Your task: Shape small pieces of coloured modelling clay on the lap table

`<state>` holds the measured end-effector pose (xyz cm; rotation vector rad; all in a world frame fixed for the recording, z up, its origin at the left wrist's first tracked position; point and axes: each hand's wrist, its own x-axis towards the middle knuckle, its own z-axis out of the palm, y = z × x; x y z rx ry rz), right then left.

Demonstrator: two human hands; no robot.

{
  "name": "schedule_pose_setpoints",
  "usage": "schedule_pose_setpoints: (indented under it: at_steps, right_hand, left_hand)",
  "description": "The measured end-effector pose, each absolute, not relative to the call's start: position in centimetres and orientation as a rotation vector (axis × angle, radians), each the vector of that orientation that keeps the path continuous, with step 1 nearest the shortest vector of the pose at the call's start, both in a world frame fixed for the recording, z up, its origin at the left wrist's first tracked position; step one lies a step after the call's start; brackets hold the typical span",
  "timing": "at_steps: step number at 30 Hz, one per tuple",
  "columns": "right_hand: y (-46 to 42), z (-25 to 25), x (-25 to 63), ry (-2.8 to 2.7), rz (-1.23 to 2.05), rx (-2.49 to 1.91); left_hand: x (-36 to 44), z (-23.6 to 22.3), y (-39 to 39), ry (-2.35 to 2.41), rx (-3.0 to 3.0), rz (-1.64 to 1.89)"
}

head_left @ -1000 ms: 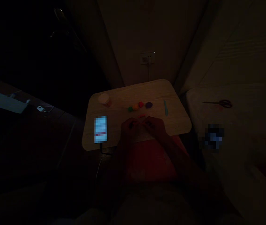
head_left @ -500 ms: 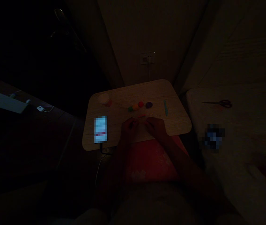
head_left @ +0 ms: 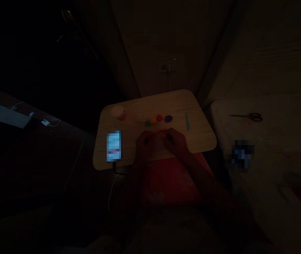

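My left hand (head_left: 144, 141) and my right hand (head_left: 176, 141) are close together over the near side of a small wooden table (head_left: 129, 141). Both have their fingers curled into a pinch. Red modelling clay (head_left: 163, 136) shows at the right fingertips; what the left fingers hold is too dark to make out. Small red clay bits (head_left: 161, 131) lie just beyond the fingertips. Behind them sit a green clay lump (head_left: 147, 123), an orange lump (head_left: 153, 121), a red lump (head_left: 159, 118) and a purple lump (head_left: 168, 118), with a thin stick beside the green one.
A teal modelling tool (head_left: 187, 121) lies at right on the table. At left stand a tub (head_left: 118, 113) and a lit phone (head_left: 113, 146) with a cable. Scissors (head_left: 248, 116) rest on the pale surface at right. A wall socket (head_left: 167, 66) is behind. The room is very dark.
Both hands have shifted slightly forward toward the small red bits, and now partly cover them. The clay lumps, tub, phone and tool have not moved.
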<state>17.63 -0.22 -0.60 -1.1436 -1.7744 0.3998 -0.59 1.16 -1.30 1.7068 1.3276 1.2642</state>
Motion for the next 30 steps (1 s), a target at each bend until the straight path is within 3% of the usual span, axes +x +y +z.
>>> schedule_pose_setpoints:
  at_steps: [30]
  right_hand:
    - [-0.1,-0.7,17.5,-1.788,0.427,-1.093]
  left_hand:
    - [-0.2,-0.5,0.4,1.511,1.403,1.230]
